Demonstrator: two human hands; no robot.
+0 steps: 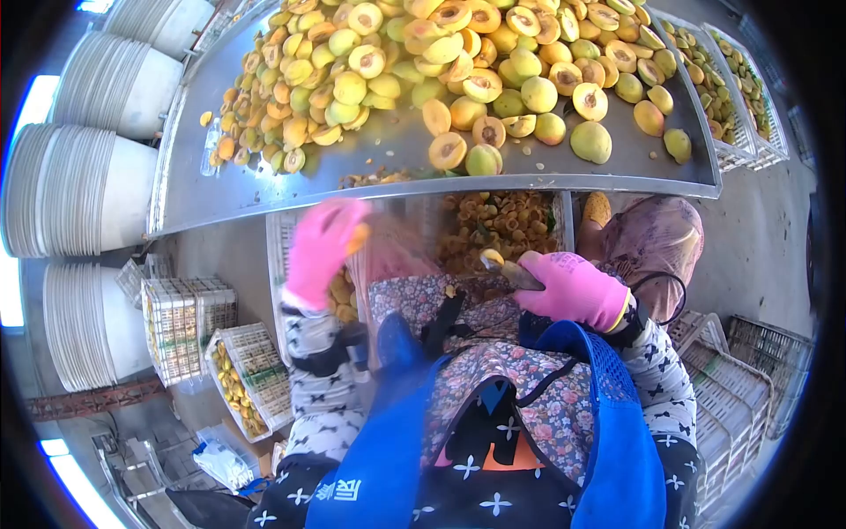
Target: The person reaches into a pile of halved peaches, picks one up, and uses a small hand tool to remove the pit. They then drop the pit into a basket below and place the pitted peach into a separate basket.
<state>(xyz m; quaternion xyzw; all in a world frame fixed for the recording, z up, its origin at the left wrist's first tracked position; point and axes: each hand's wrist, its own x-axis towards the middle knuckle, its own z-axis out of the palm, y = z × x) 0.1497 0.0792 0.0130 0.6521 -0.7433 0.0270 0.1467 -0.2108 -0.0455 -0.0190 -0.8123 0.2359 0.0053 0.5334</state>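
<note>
A: Far left?
B: Stacked white tubs (75, 189), then 2 slatted crates (256, 379) on the floor, fruit visible inside. White bag (222, 465) below; blue print, illegible.
A: Tabletop (344, 181)?
B: Metal, raised rim. Clear bottle (211, 148) just inside its left edge. Halved fruit (348, 86) heaped toward the far side; bare metal along the near rim, widest at left.
A: Left hand (324, 251)?
B: Pink glove, blurred, just beyond the near rim; fingers closed on an orange fruit piece (358, 238).
A: Centre?
B: Cut pieces (502, 231) in a container below the rim. Blue apron (379, 458): white characters on the left part, sideways, not read with confidence.
A: Right hand (573, 291)?
B: Pink glove, grasping a small tool (522, 276), type unclear, yellow-orange bit at its tip. Glove-back print too small to read. Space shows between the 2 hands.
A: Far right?
B: White crates (718, 397) near the right sleeve; 2 fruit-filled crates (749, 97) beside the tabletop's right edge.
</note>
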